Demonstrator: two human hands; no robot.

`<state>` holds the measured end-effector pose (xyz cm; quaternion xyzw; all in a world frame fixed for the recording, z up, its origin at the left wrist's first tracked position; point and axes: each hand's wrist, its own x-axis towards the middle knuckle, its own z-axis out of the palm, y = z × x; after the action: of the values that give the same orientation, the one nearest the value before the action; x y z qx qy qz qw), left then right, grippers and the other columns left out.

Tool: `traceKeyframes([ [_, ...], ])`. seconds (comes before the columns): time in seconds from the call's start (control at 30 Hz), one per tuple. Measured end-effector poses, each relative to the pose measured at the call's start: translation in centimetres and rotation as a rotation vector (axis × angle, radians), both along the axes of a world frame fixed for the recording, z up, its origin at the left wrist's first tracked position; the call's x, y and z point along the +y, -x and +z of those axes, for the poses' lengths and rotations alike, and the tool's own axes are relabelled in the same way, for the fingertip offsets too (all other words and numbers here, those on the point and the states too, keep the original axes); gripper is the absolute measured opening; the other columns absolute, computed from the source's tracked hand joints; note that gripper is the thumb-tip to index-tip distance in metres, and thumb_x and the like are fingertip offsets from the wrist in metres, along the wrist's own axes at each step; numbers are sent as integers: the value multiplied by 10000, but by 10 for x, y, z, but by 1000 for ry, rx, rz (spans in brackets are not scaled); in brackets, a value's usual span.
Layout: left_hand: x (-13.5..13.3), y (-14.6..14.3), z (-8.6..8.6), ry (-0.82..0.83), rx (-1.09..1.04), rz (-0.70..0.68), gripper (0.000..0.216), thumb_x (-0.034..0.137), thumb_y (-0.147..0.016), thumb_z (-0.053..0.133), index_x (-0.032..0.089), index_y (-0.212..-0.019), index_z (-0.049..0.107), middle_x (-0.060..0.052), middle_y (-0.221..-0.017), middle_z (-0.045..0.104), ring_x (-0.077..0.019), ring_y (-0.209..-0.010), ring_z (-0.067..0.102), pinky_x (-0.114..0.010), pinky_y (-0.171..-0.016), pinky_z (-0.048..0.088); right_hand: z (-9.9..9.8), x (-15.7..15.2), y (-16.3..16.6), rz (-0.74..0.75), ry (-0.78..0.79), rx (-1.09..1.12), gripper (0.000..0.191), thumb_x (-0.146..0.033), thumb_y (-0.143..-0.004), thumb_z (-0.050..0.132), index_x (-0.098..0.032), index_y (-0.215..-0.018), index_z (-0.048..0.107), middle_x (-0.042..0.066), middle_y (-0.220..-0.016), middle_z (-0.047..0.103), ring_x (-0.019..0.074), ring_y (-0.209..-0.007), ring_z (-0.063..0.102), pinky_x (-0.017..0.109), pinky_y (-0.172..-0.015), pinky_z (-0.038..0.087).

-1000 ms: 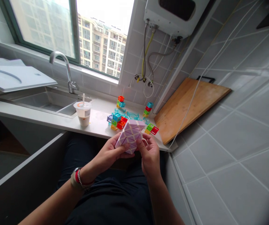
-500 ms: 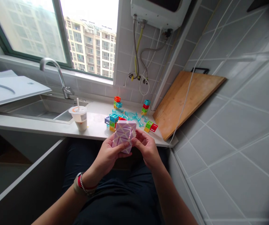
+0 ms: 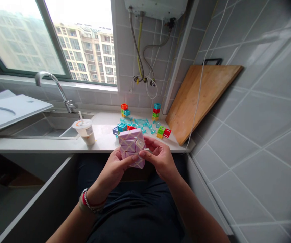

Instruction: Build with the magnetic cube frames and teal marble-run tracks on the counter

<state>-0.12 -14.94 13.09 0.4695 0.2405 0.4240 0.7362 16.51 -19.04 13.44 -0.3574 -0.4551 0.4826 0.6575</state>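
Note:
A lilac snake puzzle (image 3: 128, 144) with pale crossing lines is folded into a block in front of my chest, just past the counter's front edge. My left hand (image 3: 115, 168) grips its lower left side, thumb lying across the front. At the right side, my right hand (image 3: 160, 159) pinches the puzzle with thumb and bent fingers; a whitish segment (image 3: 140, 144) shows beside the fingertips. The fingers behind the block are mostly hidden. Beyond it lie coloured open-frame cubes (image 3: 122, 127), partly covered by the puzzle.
On the counter (image 3: 102, 148) stand a lidded drink cup with a straw (image 3: 86, 133), stacked cubes (image 3: 156, 111), more cubes (image 3: 163, 132) and clear blue plastic pieces (image 3: 142, 124). A sink (image 3: 46, 136) is at left, a wooden board (image 3: 201, 101) leans at right.
The puzzle has turned slightly in my hands, and its whitish segment now faces me more. Both hands keep their hold. The camera view has shifted a little.

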Motion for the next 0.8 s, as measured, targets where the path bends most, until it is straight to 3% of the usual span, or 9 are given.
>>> traceKeyframes([
  [0.1, -1, 2, 0, 3, -8, -15, 484, 283, -766, 893, 142, -1189, 706, -103, -1091, 795, -228, -944, 763, -291, -820, 622, 2, -4, 1, 2, -14, -9, 614, -392, -698, 937, -236, -1254, 727, 70, -1161, 770, 280, -1068, 713, 395, -910, 602],
  [0.2, -2, 5, 1, -40, -16, 18, 521, 247, -743, 906, 176, -1210, 687, -84, -1074, 798, -222, -897, 768, -292, -772, 634, 1, -3, 0, 10, -13, 14, 483, -417, -768, 889, -237, -1197, 763, 66, -1155, 781, 273, -1094, 711, 392, -946, 587],
  [0.37, -4, 6, 5, -94, 37, 69, 550, 247, -739, 909, 176, -1230, 672, -93, -1060, 801, -235, -887, 773, -275, -720, 633, -6, -1, -1, 11, 29, 46, 377, -444, -824, 841, -221, -1126, 797, 62, -1075, 800, 246, -978, 734, 368, -857, 600],
  [0.5, -8, 3, 9, -144, 110, 119, 538, 259, -735, 915, 158, -1212, 688, -106, -1075, 802, -237, -889, 769, -286, -750, 633, -8, -5, -4, 19, 29, 40, 426, -501, -874, 775, -237, -1208, 767, 71, -1164, 771, 259, -1063, 707, 358, -842, 596],
  [0.63, -12, -3, 10, -197, 171, 153, 521, 281, -753, 904, 152, -1220, 710, -117, -1114, 797, -261, -967, 764, -309, -840, 622, -10, -8, -6, 67, 35, -52, 571, -479, -805, 842, -246, -1309, 708, 84, -1265, 722, 277, -1139, 663, 366, -876, 580],
  [0.8, -12, -6, 8, -199, 181, 178, 503, 300, -757, 899, 157, -1204, 718, -107, -1107, 802, -275, -975, 762, -325, -862, 615, -15, -10, -6, -23, 40, -100, 509, -452, -816, 834, -240, -1256, 691, 77, -1131, 717, 242, -1063, 661, 311, -795, 578],
])
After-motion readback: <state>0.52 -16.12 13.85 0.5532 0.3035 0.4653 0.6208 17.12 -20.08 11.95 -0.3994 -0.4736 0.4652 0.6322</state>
